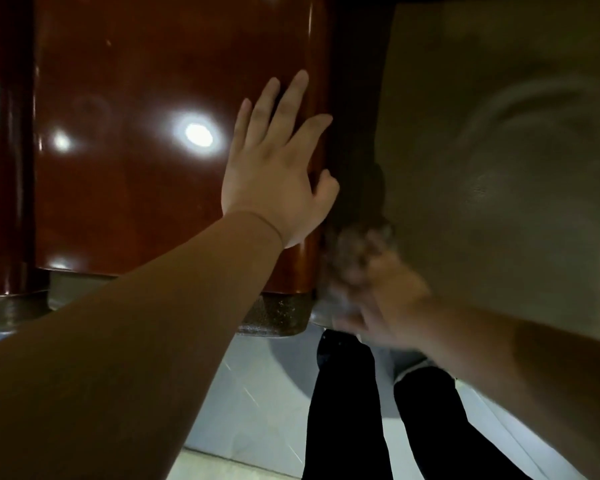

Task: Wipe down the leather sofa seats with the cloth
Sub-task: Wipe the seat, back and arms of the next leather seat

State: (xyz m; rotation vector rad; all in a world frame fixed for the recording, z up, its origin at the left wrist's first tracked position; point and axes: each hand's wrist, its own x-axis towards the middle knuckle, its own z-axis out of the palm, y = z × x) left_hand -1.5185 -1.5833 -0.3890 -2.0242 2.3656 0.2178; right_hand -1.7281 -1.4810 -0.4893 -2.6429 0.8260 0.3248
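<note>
While we lean over the sofa, our left hand lies flat with its fingers spread apart on the glossy reddish-brown wooden armrest, the thumb reaching over its right edge; it grips nothing. Ceiling lights shine back as bright spots from that polished wood. Our right hand is blurred, so we cannot tell for sure how its fingers are set, though it seems bunched around a pale, crumpled cloth. That cloth sits at the near left corner of the olive-brown leather sofa seat, right by the dark gap between seat and armrest. Faint curved streaks show on the leather farther right. Below, our legs in black trousers stand on a pale tiled floor.
</note>
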